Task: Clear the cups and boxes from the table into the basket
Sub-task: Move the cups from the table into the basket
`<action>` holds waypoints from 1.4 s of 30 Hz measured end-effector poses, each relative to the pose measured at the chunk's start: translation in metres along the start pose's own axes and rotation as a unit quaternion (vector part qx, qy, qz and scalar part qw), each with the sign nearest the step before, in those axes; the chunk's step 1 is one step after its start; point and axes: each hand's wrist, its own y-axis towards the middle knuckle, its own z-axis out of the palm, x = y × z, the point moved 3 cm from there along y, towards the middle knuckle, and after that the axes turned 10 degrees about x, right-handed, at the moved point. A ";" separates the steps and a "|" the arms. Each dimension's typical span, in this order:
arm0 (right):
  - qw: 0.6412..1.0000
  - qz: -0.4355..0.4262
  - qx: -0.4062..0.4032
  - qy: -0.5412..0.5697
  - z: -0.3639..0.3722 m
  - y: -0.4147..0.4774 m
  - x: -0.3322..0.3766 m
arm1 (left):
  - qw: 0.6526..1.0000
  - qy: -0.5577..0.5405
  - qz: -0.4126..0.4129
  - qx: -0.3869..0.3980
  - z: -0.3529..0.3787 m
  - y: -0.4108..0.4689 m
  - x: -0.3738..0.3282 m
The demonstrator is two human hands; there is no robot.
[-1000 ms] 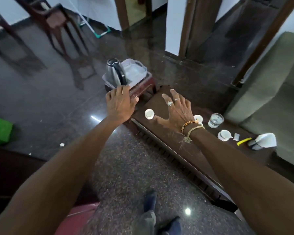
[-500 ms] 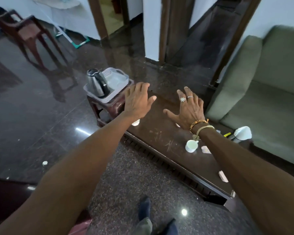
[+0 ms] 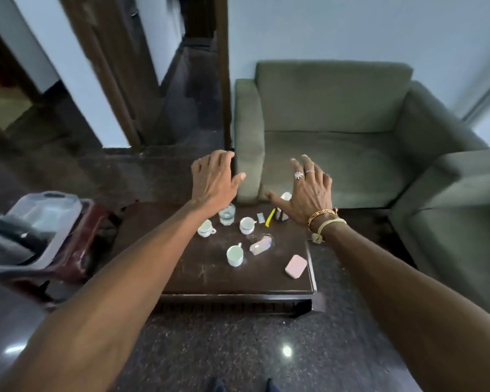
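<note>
On the dark wooden table stand three white cups: a near cup, a left cup and a middle cup. A glass of water is behind them. A pink box lies near the right edge and a small pastel box lies by the near cup. My left hand and my right hand hover above the far end of the table, fingers spread, holding nothing. The grey basket sits on a red stool at the left, blurred.
A yellow pen, a small packet and a dark object partly under my right hand lie at the table's far end. A green armchair stands behind the table, another green seat to the right. A dark kettle is in the basket.
The view has swung right, from the basket and stool to the table seen head-on. Both hands stay spread and empty, now above the table's far end.
</note>
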 end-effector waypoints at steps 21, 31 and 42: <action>0.985 0.169 -0.028 -0.015 -0.031 -0.088 -0.141 | 0.990 -0.019 0.135 0.047 0.034 0.012 -0.158; 0.986 0.166 0.002 -0.012 -0.010 -0.097 -0.169 | 0.991 -0.023 0.116 0.063 0.058 0.005 -0.178; 0.988 0.152 0.021 -0.002 0.008 -0.080 -0.167 | 0.990 -0.030 0.115 0.069 0.071 0.009 -0.170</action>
